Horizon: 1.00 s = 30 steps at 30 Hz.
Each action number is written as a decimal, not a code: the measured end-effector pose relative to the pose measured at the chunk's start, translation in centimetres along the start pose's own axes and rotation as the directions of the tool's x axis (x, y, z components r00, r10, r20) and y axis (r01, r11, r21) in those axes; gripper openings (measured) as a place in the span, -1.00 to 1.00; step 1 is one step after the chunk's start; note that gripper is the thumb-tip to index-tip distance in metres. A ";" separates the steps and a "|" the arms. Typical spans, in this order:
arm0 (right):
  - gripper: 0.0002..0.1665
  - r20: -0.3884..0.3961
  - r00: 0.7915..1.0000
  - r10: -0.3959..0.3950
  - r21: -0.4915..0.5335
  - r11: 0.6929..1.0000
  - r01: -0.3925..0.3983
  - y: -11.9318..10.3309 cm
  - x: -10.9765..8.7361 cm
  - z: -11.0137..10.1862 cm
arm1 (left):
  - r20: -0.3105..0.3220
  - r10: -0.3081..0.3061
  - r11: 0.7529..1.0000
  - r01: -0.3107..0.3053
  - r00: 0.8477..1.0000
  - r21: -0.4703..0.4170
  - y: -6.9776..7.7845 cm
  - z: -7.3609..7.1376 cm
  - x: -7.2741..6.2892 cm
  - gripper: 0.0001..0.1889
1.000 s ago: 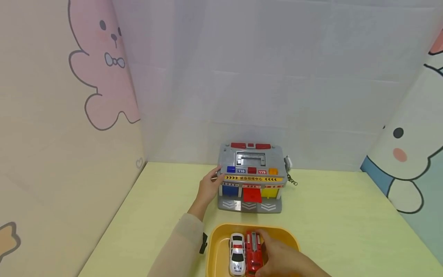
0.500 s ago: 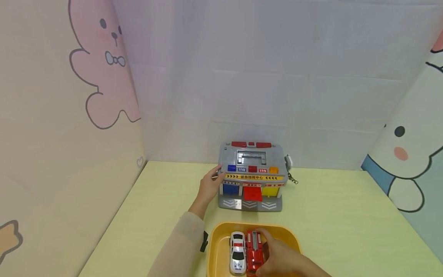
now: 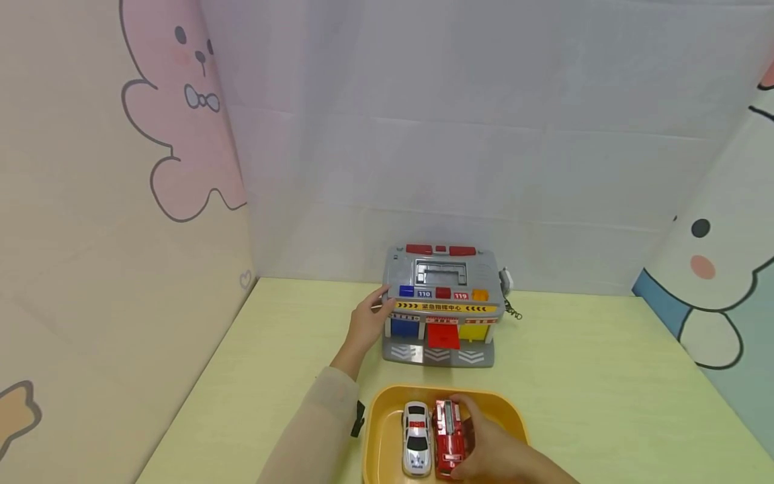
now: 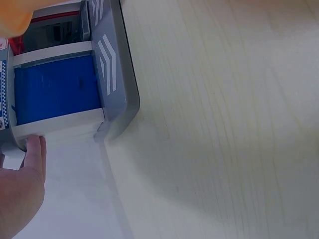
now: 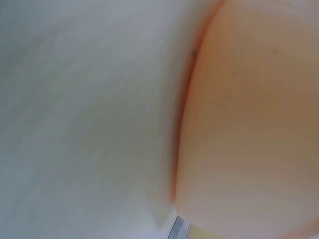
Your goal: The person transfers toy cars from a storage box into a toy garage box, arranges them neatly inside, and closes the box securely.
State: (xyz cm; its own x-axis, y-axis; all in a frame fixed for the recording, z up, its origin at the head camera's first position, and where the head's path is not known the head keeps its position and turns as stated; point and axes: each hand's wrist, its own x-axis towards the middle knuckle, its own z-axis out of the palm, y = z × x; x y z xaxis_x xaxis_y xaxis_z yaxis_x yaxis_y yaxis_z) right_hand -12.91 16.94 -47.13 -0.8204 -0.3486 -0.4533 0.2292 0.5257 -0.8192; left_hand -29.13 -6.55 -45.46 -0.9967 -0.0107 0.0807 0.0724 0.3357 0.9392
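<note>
A grey toy emergency station (image 3: 444,306) with blue, red and yellow garage doors stands at the table's back. My left hand (image 3: 365,327) touches its left side, fingers fairly straight. In the left wrist view those fingers (image 4: 34,157) lie against the wall beside the blue door (image 4: 57,89). Its middle red door (image 3: 443,336) is swung up, baring a dark bay (image 4: 55,35). Down in front, my right hand (image 3: 486,444) grips a red toy fire truck (image 3: 449,447) between thumb and fingers. Left of it, slightly apart, a white toy police car (image 3: 416,440) lies in the yellow tray (image 3: 376,437).
A coiled cord (image 3: 512,310) and a small grey-white handset (image 3: 505,279) hang at the station's right side. Behind the table (image 3: 592,383) runs a pale curtain (image 3: 453,134), with cartoon-printed sheets at both sides. Skin fills much of the right wrist view.
The fire truck has shifted slightly right with my right hand, opening a small gap to the police car. My left hand stays against the station.
</note>
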 end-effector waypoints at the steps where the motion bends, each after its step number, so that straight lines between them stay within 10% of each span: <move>1: 0.31 0.003 1.000 0.000 -0.002 1.000 0.000 0.0 -0.1 -0.1 | 0.000 0.003 1.000 -0.003 1.000 0.001 0.0 0.0 0.0 -0.53; 30: 0.26 0.031 0.998 -0.054 -0.003 0.999 0.054 -2.6 -2.2 -3.8 | -0.002 -0.022 1.000 0.022 1.000 0.002 0.1 0.1 0.0 -0.52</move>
State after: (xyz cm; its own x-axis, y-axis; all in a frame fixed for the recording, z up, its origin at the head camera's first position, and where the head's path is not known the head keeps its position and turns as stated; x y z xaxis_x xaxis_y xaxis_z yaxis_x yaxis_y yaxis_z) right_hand -13.65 19.33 -42.68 -0.8149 -0.4002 -0.4194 0.1833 0.5085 -0.8413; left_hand -29.12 -6.44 -45.39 -0.9980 -0.0201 0.0603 0.0500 0.3369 0.9402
